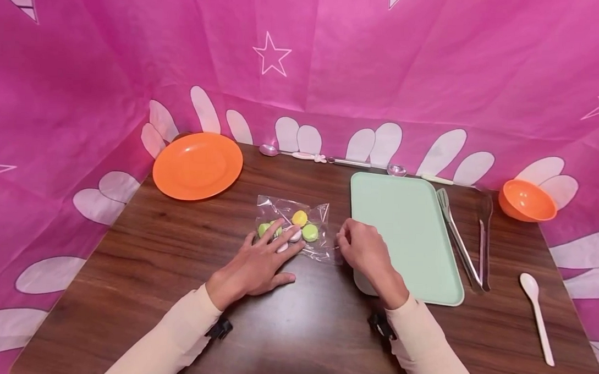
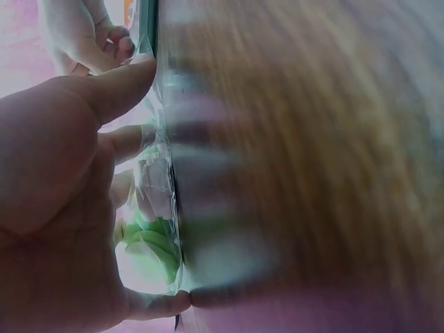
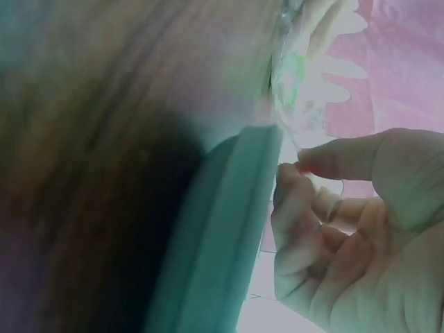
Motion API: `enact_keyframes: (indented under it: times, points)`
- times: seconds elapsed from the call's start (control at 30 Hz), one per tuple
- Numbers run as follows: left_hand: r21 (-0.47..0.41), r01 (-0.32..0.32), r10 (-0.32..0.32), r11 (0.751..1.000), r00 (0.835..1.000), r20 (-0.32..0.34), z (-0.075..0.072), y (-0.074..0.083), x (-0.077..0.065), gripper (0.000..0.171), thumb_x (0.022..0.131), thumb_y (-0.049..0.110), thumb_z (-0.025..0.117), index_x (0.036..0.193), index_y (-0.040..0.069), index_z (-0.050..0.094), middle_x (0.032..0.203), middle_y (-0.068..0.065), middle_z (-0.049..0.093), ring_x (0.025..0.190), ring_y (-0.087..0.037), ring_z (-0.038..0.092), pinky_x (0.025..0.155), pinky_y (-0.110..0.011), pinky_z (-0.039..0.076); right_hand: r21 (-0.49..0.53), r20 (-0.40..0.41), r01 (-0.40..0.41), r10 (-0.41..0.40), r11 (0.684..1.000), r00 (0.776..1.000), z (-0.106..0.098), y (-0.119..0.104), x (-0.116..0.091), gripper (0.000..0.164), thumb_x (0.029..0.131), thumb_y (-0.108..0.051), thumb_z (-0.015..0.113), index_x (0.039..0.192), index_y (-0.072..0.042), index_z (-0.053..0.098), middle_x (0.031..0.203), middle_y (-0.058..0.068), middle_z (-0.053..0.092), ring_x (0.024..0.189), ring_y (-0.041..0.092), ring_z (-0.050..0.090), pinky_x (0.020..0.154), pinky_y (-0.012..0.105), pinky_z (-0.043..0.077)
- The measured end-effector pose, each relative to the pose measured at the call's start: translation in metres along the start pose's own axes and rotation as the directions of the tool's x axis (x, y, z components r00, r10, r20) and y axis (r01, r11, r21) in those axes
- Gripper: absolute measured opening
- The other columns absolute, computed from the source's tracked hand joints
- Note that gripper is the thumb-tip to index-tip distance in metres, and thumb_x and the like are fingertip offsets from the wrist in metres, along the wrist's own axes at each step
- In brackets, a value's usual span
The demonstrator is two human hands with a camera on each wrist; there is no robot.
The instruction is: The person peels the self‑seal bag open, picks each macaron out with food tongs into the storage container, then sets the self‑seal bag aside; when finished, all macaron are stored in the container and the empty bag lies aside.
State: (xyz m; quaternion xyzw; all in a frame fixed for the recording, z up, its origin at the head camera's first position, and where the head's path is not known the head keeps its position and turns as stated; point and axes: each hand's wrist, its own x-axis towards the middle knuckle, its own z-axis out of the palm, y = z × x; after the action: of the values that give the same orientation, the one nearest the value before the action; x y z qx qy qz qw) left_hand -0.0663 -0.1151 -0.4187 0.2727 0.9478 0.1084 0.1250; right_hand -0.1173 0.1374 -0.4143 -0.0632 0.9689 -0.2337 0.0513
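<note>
Your left hand (image 1: 257, 265) lies flat, fingers (image 1: 284, 239) straight and spread, pressing down on the bag (image 1: 294, 226) of green, yellow and pink candies. Your right hand (image 1: 364, 248) has fingers (image 3: 298, 208) curled together, thumb and forefinger pinching the bag's right edge. The bag lies mid-worktop (image 1: 153, 248), just left of the tray (image 1: 407, 224). Orange plate (image 1: 197, 165) far left. Tongs (image 1: 468, 237), bowl (image 1: 527, 200) and white spoon (image 1: 537, 311) right of the tray.
</note>
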Motion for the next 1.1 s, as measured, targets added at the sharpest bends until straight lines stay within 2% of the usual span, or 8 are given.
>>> enact_keyframes:
  times: [0.1, 0.23, 0.57, 0.63, 0.8, 0.87, 0.93, 1.1]
  points:
    - [0.003, -0.003, 0.003, 1.0, 1.0, -0.003, 0.0, 0.0, 0.001, 0.068, 0.105, 0.054, 0.062, 0.165, 0.028, 0.043, 0.18, -0.003, 0.025, 0.169, -0.037, 0.016, 0.119, -0.079, 0.036, 0.038, 0.007, 0.05, -0.05, 0.998, 0.999, -0.001, -0.001, 0.002, 0.008, 0.098, -0.015, 0.072, 0.094, -0.009, 0.068, 0.082, 0.007, 0.068, 0.079, 0.026, 0.063, 0.069, 0.04, 0.052]
    - [0.013, 0.002, -0.002, 1.0, 1.0, -0.004, -0.001, -0.001, 0.0, 0.069, 0.105, 0.054, 0.062, 0.166, 0.028, 0.043, 0.18, -0.003, 0.025, 0.169, -0.037, 0.016, 0.119, -0.078, 0.036, 0.032, -0.029, 0.113, -0.112, 0.993, 0.993, 0.004, -0.011, 0.01, 0.015, 0.098, -0.019, 0.076, 0.103, -0.006, 0.069, 0.087, 0.009, 0.067, 0.081, 0.027, 0.062, 0.074, 0.045, 0.054]
    - [0.023, -0.003, 0.003, 1.0, 1.0, -0.014, 0.002, 0.0, 0.0, 0.069, 0.104, 0.054, 0.064, 0.165, 0.028, 0.044, 0.18, -0.003, 0.026, 0.168, -0.037, 0.017, 0.119, -0.077, 0.036, -0.055, -0.068, 0.082, -0.085, 0.995, 0.994, 0.015, -0.025, 0.025, 0.016, 0.101, -0.017, 0.066, 0.09, -0.008, 0.072, 0.084, 0.013, 0.073, 0.082, 0.035, 0.07, 0.07, 0.051, 0.057]
    - [0.027, 0.0, 0.0, 1.0, 1.0, -0.011, 0.002, 0.0, -0.001, 0.069, 0.105, 0.053, 0.064, 0.165, 0.028, 0.044, 0.18, -0.003, 0.026, 0.168, -0.037, 0.018, 0.119, -0.077, 0.036, -0.032, -0.053, 0.057, -0.058, 0.998, 0.997, 0.014, -0.021, 0.026, 0.016, 0.101, -0.017, 0.065, 0.088, -0.009, 0.07, 0.084, 0.013, 0.073, 0.082, 0.035, 0.07, 0.068, 0.05, 0.057]
    - [0.023, -0.001, 0.002, 1.0, 1.0, -0.007, 0.002, 0.0, -0.002, 0.068, 0.105, 0.053, 0.064, 0.165, 0.028, 0.044, 0.18, -0.002, 0.026, 0.168, -0.037, 0.017, 0.12, -0.077, 0.036, 0.016, -0.035, -0.021, 0.021, 1.0, 0.999, 0.029, 0.021, 0.043, 0.017, 0.099, -0.022, 0.06, 0.084, -0.016, 0.064, 0.082, 0.01, 0.068, 0.079, 0.036, 0.066, 0.058, 0.047, 0.049]
    - [0.017, -0.008, 0.008, 1.0, 1.0, -0.014, 0.002, -0.001, -0.002, 0.068, 0.105, 0.052, 0.064, 0.165, 0.028, 0.044, 0.18, -0.002, 0.027, 0.168, -0.037, 0.017, 0.119, -0.077, 0.037, 0.045, -0.017, -0.042, 0.042, 0.998, 0.999, 0.025, 0.027, 0.044, 0.016, 0.099, -0.023, 0.06, 0.085, -0.016, 0.063, 0.081, 0.01, 0.067, 0.078, 0.035, 0.064, 0.057, 0.044, 0.047]
    - [0.017, -0.016, 0.016, 1.0, 1.0, -0.021, 0.002, -0.002, -0.002, 0.067, 0.105, 0.052, 0.065, 0.164, 0.028, 0.045, 0.179, -0.002, 0.028, 0.168, -0.037, 0.018, 0.119, -0.077, 0.037, 0.089, 0.008, -0.046, 0.046, 0.995, 0.999, 0.013, 0.019, 0.039, 0.014, 0.098, -0.019, 0.061, 0.086, -0.013, 0.065, 0.081, 0.01, 0.067, 0.08, 0.033, 0.064, 0.062, 0.04, 0.047]
    - [0.041, -0.025, 0.026, 0.999, 0.999, -0.029, 0.001, -0.004, -0.003, 0.067, 0.105, 0.052, 0.065, 0.164, 0.027, 0.046, 0.179, -0.004, 0.03, 0.167, -0.038, 0.02, 0.117, -0.075, 0.041, 0.159, 0.029, 0.071, -0.077, 0.985, 0.997, -0.004, 0.0, 0.034, 0.008, 0.098, -0.012, 0.069, 0.101, -0.005, 0.069, 0.089, 0.01, 0.071, 0.085, 0.027, 0.065, 0.077, 0.038, 0.051]
